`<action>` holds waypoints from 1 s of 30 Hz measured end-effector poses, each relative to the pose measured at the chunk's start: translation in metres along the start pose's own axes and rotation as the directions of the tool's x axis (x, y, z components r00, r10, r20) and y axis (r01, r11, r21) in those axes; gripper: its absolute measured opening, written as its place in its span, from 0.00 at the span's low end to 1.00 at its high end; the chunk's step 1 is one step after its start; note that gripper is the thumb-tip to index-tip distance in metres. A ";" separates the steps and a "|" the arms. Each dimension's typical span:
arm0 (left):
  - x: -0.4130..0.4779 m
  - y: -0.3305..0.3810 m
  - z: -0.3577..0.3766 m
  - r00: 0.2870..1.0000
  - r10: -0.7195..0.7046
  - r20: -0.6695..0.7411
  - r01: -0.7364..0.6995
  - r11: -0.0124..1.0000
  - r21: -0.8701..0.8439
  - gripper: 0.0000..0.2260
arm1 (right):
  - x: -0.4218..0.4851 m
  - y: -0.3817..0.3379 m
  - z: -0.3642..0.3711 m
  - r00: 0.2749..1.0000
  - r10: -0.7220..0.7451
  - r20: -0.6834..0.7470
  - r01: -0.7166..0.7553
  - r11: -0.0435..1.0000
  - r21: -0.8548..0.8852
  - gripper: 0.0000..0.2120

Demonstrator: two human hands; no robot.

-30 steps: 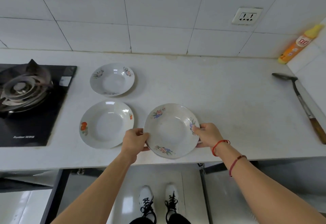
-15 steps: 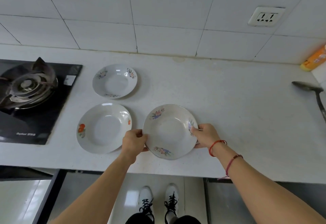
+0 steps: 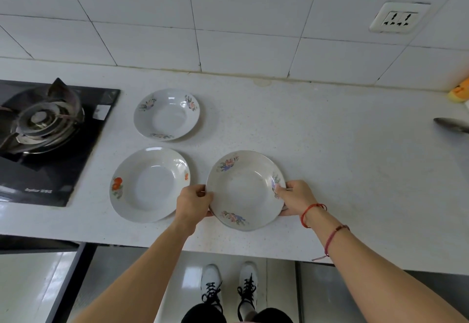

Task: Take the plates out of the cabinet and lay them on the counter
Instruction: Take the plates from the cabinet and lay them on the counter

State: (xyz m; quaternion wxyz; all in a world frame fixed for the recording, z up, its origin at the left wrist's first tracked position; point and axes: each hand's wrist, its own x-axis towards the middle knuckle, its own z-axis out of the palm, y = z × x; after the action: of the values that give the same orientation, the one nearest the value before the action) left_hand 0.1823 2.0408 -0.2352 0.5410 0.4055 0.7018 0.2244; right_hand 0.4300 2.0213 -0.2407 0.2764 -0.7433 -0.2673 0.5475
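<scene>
Near the front edge of the counter (image 3: 342, 160), a flowered plate (image 3: 243, 190) is held between both hands. Its left rim is gripped by the left hand (image 3: 194, 204), with the fingers curled over the edge. Its right rim is pinched by the right hand (image 3: 295, 198), the thumb laid on the inner rim beside a flower print and the fingers tucked beneath. The plate is spanned from side to side and its bowl is left uncovered — whether its underside is fully set on the counter cannot be told.

Just beside it on the left, an orange-flowered plate (image 3: 149, 185) is laid flat, its near right rim partly hidden by the left hand. Behind that one a third plate (image 3: 166, 114) with pink sprays is set, apart from both. Further left a black gas hob (image 3: 43, 124) is seen. Well apart on the right, a metal spoon (image 3: 450, 125) and an orange bottle (image 3: 459, 91) are cut off by the frame edge. A wall socket (image 3: 398, 17) is mounted on the tiles above, and two red cords (image 3: 311, 211) are worn on the right wrist.
</scene>
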 end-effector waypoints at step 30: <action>0.016 0.037 -0.007 0.987 0.116 -0.115 -0.088 0.970 0.226 0.08 | -0.002 -0.031 -0.013 0.966 -0.175 -0.189 0.105 0.938 -0.331 0.08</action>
State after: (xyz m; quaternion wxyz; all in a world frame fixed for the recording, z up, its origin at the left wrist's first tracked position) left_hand 0.1865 2.0757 -0.2142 0.4348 0.4833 0.7335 0.1983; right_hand 0.4391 2.0403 -0.2138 0.2187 -0.8120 -0.3730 0.3921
